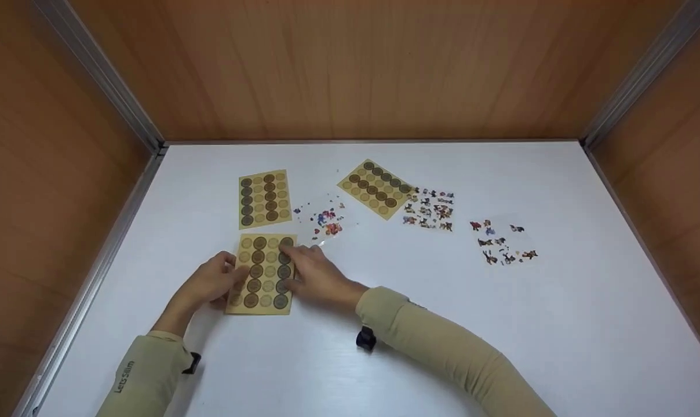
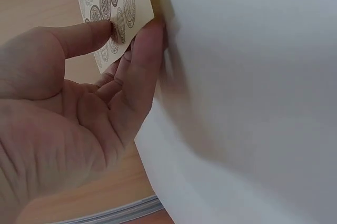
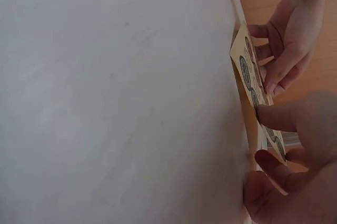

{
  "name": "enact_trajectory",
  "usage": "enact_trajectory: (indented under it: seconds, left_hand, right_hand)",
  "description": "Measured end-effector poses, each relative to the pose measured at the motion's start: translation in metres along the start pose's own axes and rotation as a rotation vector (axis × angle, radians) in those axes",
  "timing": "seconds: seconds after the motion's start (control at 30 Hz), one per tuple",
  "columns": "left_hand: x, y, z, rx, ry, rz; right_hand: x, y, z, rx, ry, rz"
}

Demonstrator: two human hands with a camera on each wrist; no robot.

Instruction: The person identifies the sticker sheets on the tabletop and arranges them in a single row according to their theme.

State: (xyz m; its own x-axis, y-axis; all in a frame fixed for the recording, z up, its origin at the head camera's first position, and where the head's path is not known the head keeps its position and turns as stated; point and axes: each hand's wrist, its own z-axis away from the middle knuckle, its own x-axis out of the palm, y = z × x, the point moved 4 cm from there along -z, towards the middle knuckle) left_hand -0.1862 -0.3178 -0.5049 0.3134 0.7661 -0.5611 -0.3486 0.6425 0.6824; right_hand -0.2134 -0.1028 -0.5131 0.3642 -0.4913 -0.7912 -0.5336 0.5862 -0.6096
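A tan sheet of round stickers, with pale and dark columns, is held between both hands over the near left of the table. My left hand pinches its left edge, thumb on the printed face and fingers behind, as the left wrist view shows. From the other side my right hand grips the right edge, its thumb lying on the dark stickers. In the right wrist view the sheet is tilted, with one corner close over the white surface.
Behind lie another tan sticker sheet and a third, angled one. Clear sheets with small colourful figures lie in the middle, beside the angled sheet and to the right. Wooden panels enclose the white table.
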Motion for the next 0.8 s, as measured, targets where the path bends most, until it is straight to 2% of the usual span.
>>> enact_trajectory:
  seconds: [0.1,0.23,0.4,0.53,0.8]
  left_hand:
    - [-0.001,-0.003,0.001,0.001,0.032,-0.052]
    - [-0.003,-0.006,0.000,-0.002,0.072,-0.109]
    - [-0.007,-0.008,-0.001,0.002,0.094,-0.135]
    - [-0.008,-0.008,-0.002,0.002,0.105,-0.150]
    - [-0.006,-0.006,0.004,0.010,0.119,-0.188]
  right_hand:
    - [0.005,-0.005,0.001,0.024,-0.036,0.090]
    - [0.010,-0.010,0.001,0.002,-0.042,0.182]
    - [0.015,-0.014,0.000,0.000,-0.038,0.271]
    - [0.017,-0.015,0.000,0.024,-0.048,0.308]
    - [0.020,-0.014,-0.001,0.043,-0.080,0.311]
